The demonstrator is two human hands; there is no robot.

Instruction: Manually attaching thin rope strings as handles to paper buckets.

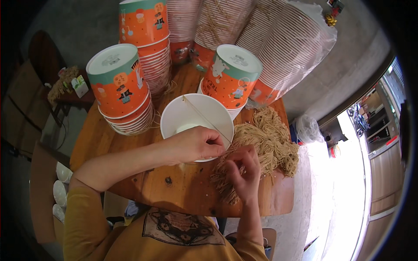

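While a string (201, 115) is stretched across a white tub (173, 116) mid-table (150, 185) in the head view, it appears pinched by the left hand's (200, 144) closed fingertips; the right hand (245, 169) is half curled, its grip impossible to tell. The far end seems fastened, the near end not yet. Strands (155, 116) are seen at stacked tubs (117, 89) by the table's left edge; by the right edge, a twine heap (265, 143) is left to be used.

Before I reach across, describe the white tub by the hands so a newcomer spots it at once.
Start at the wooden table, on the near side of the orange-and-green tub stacks. There the white tub sits, partly hidden by the left hand, a thin strand crossing its mouth. Unlike the two nearest stacks, closed on top, it shows its open white inside.
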